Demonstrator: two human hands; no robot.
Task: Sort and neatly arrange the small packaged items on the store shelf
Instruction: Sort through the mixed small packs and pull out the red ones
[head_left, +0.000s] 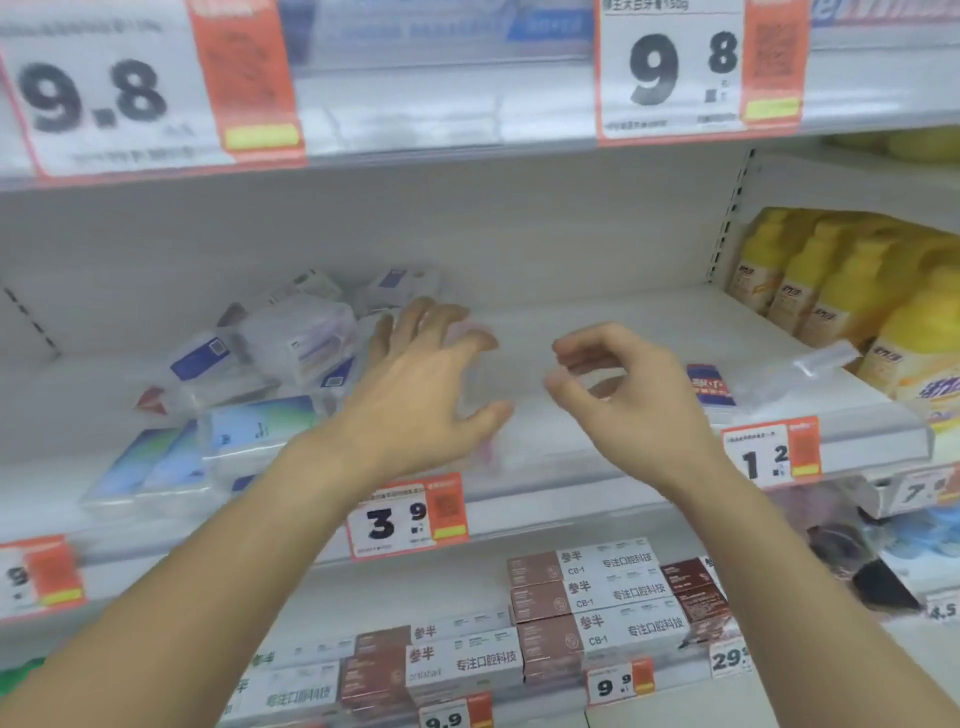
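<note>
left hand (426, 384) is spread wide open right beside the jumbled small packets (270, 374), gripping nothing. right hand (618, 395) is half-curled, loosely pinched, empty over the bare shelf (597, 312).

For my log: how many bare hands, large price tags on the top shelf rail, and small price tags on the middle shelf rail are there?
Bare hands: 2, left and right
Large orange-and-white 9.8 price tags on the top rail: 2
Small orange-and-white price tags on the middle rail: 3
Total: 7
</note>
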